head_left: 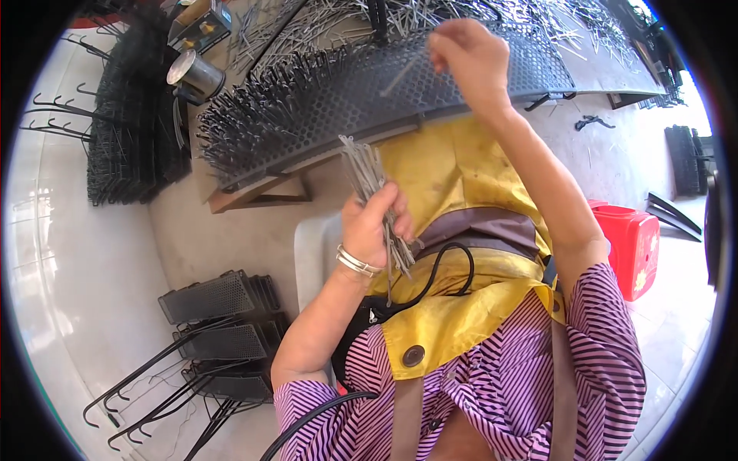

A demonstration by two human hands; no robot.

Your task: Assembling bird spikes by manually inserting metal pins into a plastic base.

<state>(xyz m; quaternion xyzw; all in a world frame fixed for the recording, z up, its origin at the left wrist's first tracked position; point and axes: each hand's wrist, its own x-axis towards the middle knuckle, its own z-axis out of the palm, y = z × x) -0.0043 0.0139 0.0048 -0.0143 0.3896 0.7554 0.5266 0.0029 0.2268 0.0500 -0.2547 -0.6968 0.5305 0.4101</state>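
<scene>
My left hand (370, 224), with bangles at the wrist, is closed around a bundle of thin grey metal rods (361, 165) in front of the yellow apron. Above the black perforated rack (530, 69), my right hand (475, 63) has its fingers pinched together. A single thin rod (401, 78), blurred, slants down from near those fingertips toward the holes; its upper end is hidden by the fingers. Dark upright rods (265, 107) stand close together in the rack's left half. The right half shows bare mesh.
Loose rods (569, 27) lie scattered behind the rack, near a metal can (192, 73). Black hooked racks (127, 138) hang at left, and more (211, 300) sit lower left. A red plastic stool (634, 246) stands at right. A black cable (307, 411) crosses my left sleeve.
</scene>
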